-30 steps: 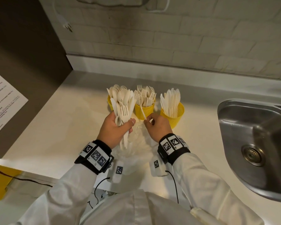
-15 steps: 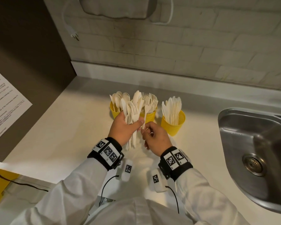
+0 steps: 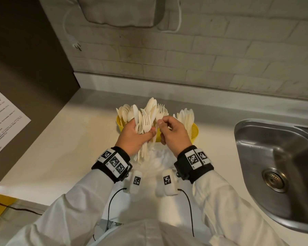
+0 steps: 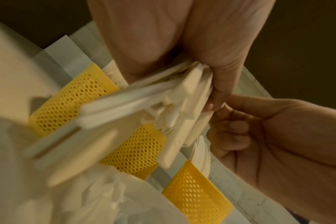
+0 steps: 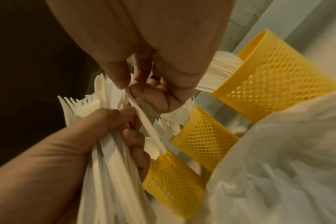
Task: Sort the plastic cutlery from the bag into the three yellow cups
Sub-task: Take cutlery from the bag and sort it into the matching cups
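Three yellow mesh cups stand in a row at the back of the counter: the left cup [image 3: 120, 124] with spoons, the middle cup [image 5: 203, 134] with forks, the right cup [image 3: 194, 131] with knives. My left hand [image 3: 142, 135] grips a mixed bundle of white cutlery [image 3: 147, 119] upright in front of the cups. My right hand [image 3: 161, 123] pinches one thin white piece [image 5: 146, 122] at the bundle's edge between thumb and forefinger; what kind it is I cannot tell. The crumpled clear bag [image 3: 155, 160] lies under both hands.
A steel sink [image 3: 283, 166] is sunk into the counter at the right. A printed sheet [image 3: 4, 125] hangs on the dark panel at the left. Brick wall stands close behind the cups, and a plug [image 3: 76, 45] dangles on it.
My right hand left the middle cup and came over to the bundle, where it now pinches one piece. My left hand raised the bundle a little towards the cups.
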